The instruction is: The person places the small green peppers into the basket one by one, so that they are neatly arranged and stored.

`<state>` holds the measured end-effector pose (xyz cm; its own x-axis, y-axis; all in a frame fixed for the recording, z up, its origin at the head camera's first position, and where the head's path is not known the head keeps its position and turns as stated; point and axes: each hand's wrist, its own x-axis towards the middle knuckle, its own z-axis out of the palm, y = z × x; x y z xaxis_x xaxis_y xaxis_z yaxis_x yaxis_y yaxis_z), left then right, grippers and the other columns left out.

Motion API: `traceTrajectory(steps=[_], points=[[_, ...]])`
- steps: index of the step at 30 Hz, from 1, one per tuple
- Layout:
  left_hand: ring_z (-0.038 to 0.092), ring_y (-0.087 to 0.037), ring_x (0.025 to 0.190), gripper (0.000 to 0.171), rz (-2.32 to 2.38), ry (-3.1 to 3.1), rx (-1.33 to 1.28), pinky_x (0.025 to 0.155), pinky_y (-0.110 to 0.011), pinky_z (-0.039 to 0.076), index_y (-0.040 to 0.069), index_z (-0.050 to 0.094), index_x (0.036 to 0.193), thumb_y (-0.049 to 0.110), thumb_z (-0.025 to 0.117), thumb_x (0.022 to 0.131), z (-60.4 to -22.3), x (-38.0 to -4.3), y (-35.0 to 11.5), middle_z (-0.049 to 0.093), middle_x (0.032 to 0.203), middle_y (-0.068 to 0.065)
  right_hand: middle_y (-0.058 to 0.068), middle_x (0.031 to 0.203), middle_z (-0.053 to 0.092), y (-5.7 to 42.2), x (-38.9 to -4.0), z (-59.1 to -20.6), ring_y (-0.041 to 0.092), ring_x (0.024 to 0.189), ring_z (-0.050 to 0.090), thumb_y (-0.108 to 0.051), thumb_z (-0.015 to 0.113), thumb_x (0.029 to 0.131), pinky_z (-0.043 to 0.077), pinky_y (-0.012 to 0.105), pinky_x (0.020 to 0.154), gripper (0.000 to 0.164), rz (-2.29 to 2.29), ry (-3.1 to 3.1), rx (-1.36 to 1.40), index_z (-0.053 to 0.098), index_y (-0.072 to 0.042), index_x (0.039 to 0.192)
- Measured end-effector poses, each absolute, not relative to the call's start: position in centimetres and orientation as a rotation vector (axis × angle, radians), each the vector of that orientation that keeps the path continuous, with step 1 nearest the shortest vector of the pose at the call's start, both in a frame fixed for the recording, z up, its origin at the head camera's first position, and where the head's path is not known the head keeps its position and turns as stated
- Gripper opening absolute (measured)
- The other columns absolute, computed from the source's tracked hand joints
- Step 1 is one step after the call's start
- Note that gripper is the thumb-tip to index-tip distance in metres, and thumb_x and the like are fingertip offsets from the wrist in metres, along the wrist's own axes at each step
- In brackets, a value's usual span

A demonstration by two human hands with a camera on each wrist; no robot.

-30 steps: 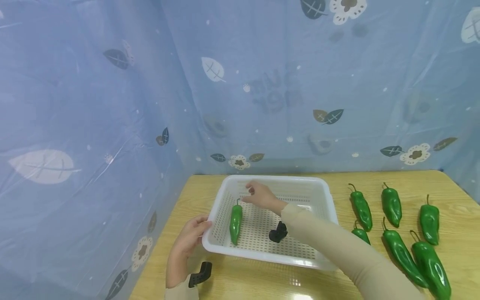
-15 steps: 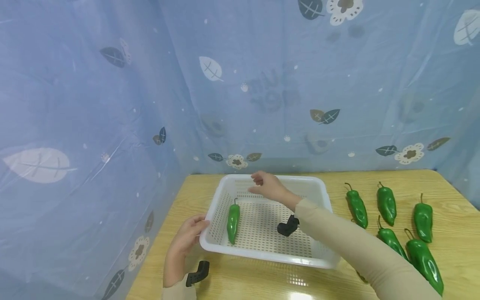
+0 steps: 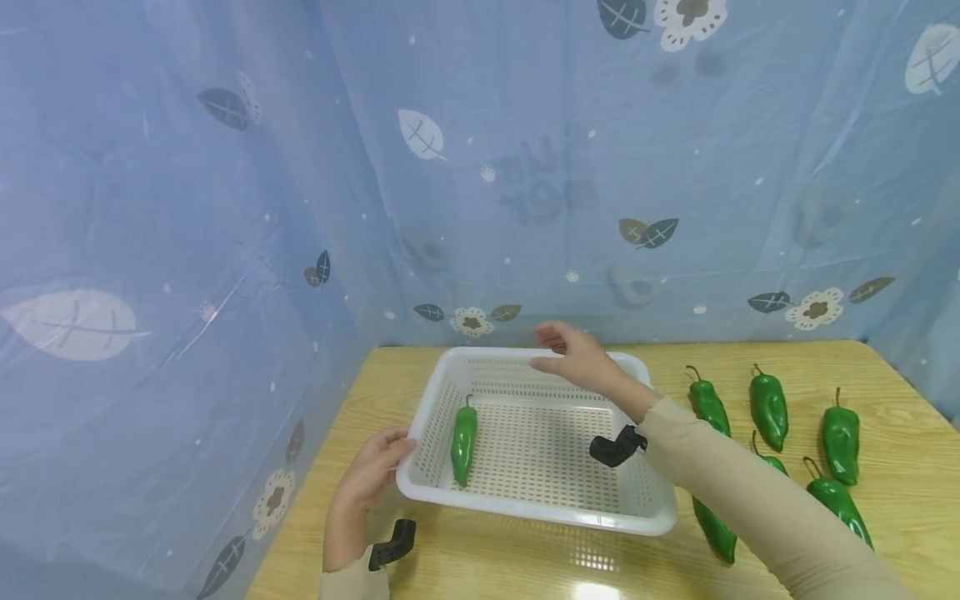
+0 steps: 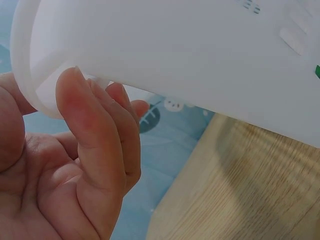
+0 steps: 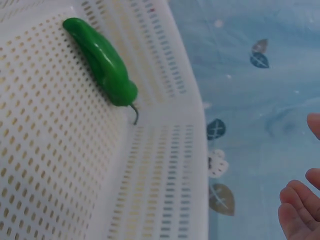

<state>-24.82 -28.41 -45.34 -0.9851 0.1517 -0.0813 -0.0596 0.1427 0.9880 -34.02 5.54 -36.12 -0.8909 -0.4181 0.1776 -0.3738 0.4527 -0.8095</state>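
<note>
A white plastic basket point(image 3: 532, 512) with slotted walls stands on the wooden table. My left hand point(image 3: 367, 471) grips its left rim; in the left wrist view the fingers point(image 4: 95, 125) curl under the rim and the thumb is over it. Inside the basket, along the left wall, lies one green chili pepper point(image 3: 464, 446), stem toward the far side. Over the far rim, right of centre, hovers my right hand point(image 3: 581, 362), fingers loosely bent around nothing. In the right wrist view, that same pepper point(image 5: 102, 62) appears in a basket corner, well apart from the hand.
Several more green peppers point(image 3: 768, 408) lie on the table point(image 3: 795, 375) to the right of the basket. My right forearm partly covers some of them. A blue patterned curtain point(image 3: 525, 167) hangs behind the table and along its left.
My right hand has moved right and away from the pepper in the basket, rising over the far rim. The left hand keeps its grip on the basket. The view has shifted slightly.
</note>
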Motion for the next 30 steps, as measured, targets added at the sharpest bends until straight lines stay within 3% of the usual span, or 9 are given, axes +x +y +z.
traceTrajectory(steps=[14, 30], points=[[0.064, -0.031, 0.101, 0.043, 1.939, 2.254, 0.119, 0.078, -0.035, 0.056, -0.011, 0.046, 0.129, 0.018, 0.051, 0.097, -45.5, -25.1, -28.6, 0.057, 0.121, -0.030, 0.024, 0.139, 0.042, 12.3, -31.9, -35.8, 0.041, 0.131, 0.039, -0.025, 0.062, 0.092, 0.033, 0.051, 0.108, 0.060, -1.547, 2.697, -0.682, 0.036, 0.001, 0.140], [0.066, -0.029, 0.097, 0.041, 1.946, 2.258, 0.072, 0.075, -0.035, 0.056, -0.011, 0.047, 0.128, 0.015, 0.051, 0.097, -45.4, -25.1, -28.3, 0.059, 0.118, -0.029, 0.030, 0.139, 0.038, 22.9, -28.8, -37.4, 0.048, 0.127, 0.036, -0.035, 0.055, 0.096, 0.034, 0.058, 0.100, 0.068, -1.387, 2.905, -0.372, 0.027, 0.002, 0.145]])
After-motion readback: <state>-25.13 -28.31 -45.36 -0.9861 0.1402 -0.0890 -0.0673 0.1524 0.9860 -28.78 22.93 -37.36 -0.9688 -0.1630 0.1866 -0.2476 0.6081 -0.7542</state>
